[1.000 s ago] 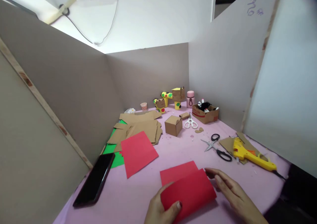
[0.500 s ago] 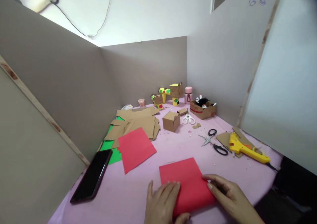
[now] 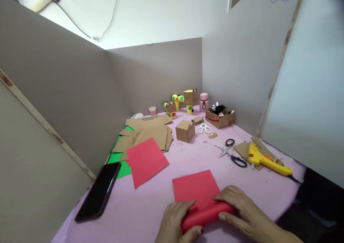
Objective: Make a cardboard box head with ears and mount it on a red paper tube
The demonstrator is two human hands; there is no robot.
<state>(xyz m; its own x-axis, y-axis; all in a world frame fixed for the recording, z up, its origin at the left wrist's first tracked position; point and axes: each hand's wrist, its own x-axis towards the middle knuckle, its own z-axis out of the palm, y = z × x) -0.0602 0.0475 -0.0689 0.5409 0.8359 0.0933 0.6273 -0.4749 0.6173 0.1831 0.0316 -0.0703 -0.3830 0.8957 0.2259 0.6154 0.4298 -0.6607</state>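
A sheet of red paper (image 3: 195,186) lies on the pink-covered table, its near edge rolled up into a thick tube. My left hand (image 3: 177,222) curls around the left end of that tube, thumb in front and fingers behind. Around the right end, my right hand (image 3: 239,212) grips it the same way. The far part of the sheet stays flat. Another red sheet (image 3: 147,161) rests farther left, partly over cardboard pieces (image 3: 154,137). Black-handled scissors (image 3: 228,153) lie spread beyond my right hand.
At right, a yellow glue gun (image 3: 268,162) rests on cardboard scraps. A black phone (image 3: 99,191) lies at left. Farther back are a small cardboard box (image 3: 185,131), white scissors (image 3: 204,128), yellow cardboard figures (image 3: 190,99), a pink flask (image 3: 203,102) and a carton of supplies (image 3: 219,118).
The near part of the red paper has been rolled into a tube. My left hand has gone from lying flat to curling around it, and my right hand has closed on the other end.
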